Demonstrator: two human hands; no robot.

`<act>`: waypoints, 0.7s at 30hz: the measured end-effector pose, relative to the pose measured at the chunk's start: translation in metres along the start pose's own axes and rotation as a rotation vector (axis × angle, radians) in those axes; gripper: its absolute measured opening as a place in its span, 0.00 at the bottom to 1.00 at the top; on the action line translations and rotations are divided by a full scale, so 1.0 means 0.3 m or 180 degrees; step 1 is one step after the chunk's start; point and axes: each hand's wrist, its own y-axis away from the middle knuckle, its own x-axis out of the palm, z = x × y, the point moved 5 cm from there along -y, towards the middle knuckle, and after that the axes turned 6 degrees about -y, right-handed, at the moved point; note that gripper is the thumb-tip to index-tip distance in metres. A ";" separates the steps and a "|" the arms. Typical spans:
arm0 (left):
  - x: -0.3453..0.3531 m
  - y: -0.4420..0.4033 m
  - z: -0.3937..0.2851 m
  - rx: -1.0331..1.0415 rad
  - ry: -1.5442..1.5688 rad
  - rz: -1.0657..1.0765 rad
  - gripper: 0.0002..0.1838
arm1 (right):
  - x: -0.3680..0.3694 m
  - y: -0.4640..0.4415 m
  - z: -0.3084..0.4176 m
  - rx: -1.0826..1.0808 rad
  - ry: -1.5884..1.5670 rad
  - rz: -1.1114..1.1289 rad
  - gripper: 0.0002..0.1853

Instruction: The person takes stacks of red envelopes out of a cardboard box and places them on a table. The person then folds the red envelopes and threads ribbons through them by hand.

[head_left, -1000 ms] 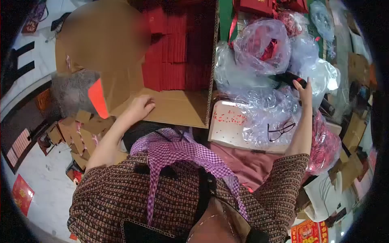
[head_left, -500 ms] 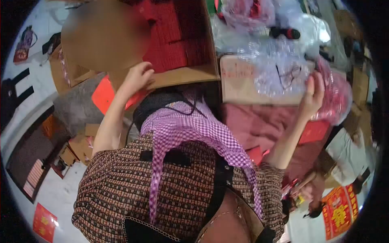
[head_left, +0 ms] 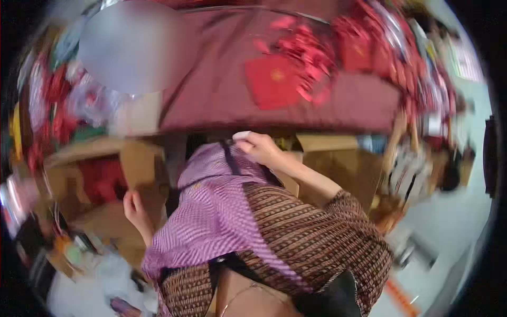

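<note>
My right hand (head_left: 260, 148) is closed in front of my purple checked apron (head_left: 216, 198), by the table's front edge. A small whitish thing (head_left: 242, 136) shows at its fingertips, too blurred to name. Low on the left, my left hand (head_left: 136, 208) is beside an open cardboard box (head_left: 141, 164). Its fingers look loosely apart and nothing shows in them, though motion smears them. Past my right hand, a flat red packet with a gold mark (head_left: 264, 87) lies on the dark red tablecloth (head_left: 211, 90). A heap of shiny red pieces (head_left: 309, 58) partly covers the packet.
Red goods (head_left: 103, 177) sit inside the left box. Under the table edge on the right stands another cardboard box (head_left: 338, 164). Another person's arm (head_left: 397, 140) reaches to the table at the right. Plastic-wrapped goods (head_left: 90, 103) are piled at the left; red packages (head_left: 359, 50) stand back right.
My view has swung right, from the box and plastic bags to the red cloth. My right hand has come from beside the plastic bag to my apron front. My left hand has lowered.
</note>
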 end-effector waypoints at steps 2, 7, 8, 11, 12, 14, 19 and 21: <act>0.097 0.016 -0.069 0.0441 -0.0400 0.0699 0.09 | -0.048 0.105 -0.068 -0.0188 -0.0018 -0.0215 0.12; 0.346 -0.022 0.444 -0.1637 0.1004 0.2679 0.10 | -0.085 0.332 -0.223 0.0344 -0.0214 -0.0875 0.11; 0.327 0.004 0.235 -0.0336 0.0151 0.2898 0.12 | -0.075 0.374 -0.279 0.0422 -0.0116 -0.1177 0.11; 0.271 -0.017 0.019 0.0579 -0.0566 0.2744 0.20 | -0.039 0.517 -0.424 0.0637 -0.0177 -0.1761 0.08; 0.250 -0.025 0.012 0.0737 -0.0711 0.2497 0.18 | -0.010 0.562 -0.473 0.0617 -0.0243 -0.2049 0.08; 0.206 -0.015 -0.087 0.1145 -0.1380 0.2233 0.18 | 0.057 0.631 -0.591 0.0581 -0.0442 -0.2386 0.08; 0.139 -0.057 0.113 0.1206 -0.0777 0.1454 0.16 | 0.201 0.724 -0.807 0.1340 -0.0038 -0.2074 0.10; 0.115 -0.037 0.188 0.1148 -0.0750 0.1344 0.15 | 0.231 0.755 -0.899 0.1542 0.0059 -0.2104 0.12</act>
